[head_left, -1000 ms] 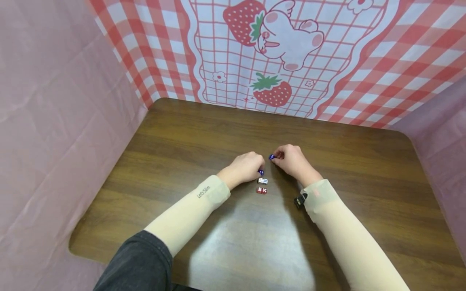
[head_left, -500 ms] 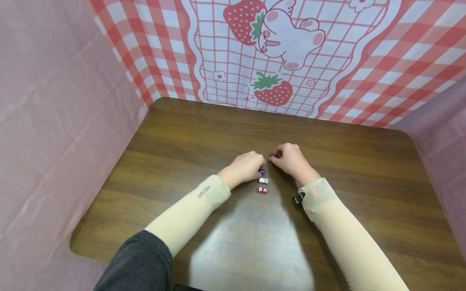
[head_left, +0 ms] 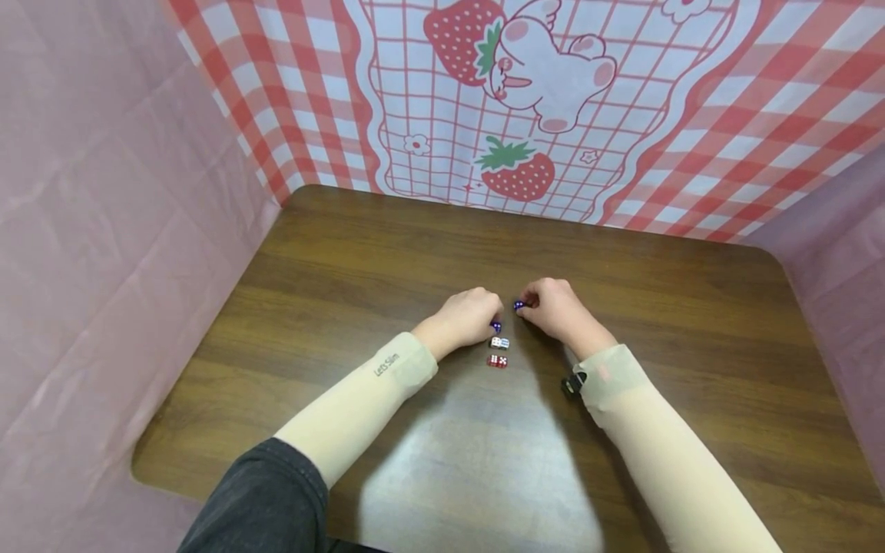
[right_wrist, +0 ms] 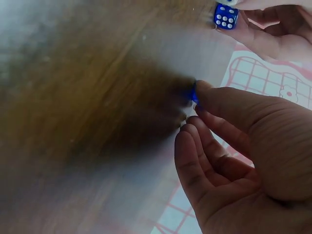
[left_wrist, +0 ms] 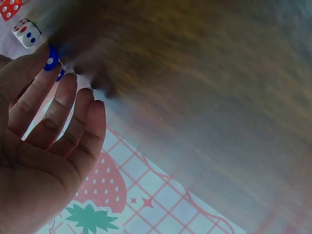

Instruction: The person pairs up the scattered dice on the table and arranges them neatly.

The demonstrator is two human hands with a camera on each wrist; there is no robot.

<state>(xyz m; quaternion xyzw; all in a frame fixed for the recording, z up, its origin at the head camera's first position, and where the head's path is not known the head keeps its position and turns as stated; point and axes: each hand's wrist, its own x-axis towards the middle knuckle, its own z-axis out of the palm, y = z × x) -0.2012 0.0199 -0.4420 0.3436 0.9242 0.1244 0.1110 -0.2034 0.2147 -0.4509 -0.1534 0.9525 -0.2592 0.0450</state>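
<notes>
My left hand (head_left: 470, 316) pinches a blue die (head_left: 495, 327) between thumb and finger, low at the table; in the left wrist view the same die (left_wrist: 51, 57) shows between the fingertips. To its right, my right hand (head_left: 555, 308) pinches a second blue die (head_left: 518, 305), mostly covered by the thumb in the right wrist view (right_wrist: 194, 92). A short gap separates the two blue dice. Just below the left one, white dice (head_left: 499, 343) sit side by side on the table. Nearer still lies a pair of red dice (head_left: 497, 361), also side by side.
The brown wooden table (head_left: 387, 246) has rounded corners. Behind it hangs a red-and-white checked cloth (head_left: 318, 100) with strawberries, and pink cloth (head_left: 124, 230) covers the left side. A black strap buckle (head_left: 573, 384) hangs at the right wrist.
My right hand, with its blue die, went slightly away from me, then came back nearer to the level of the left die. The left hand stays where it was.
</notes>
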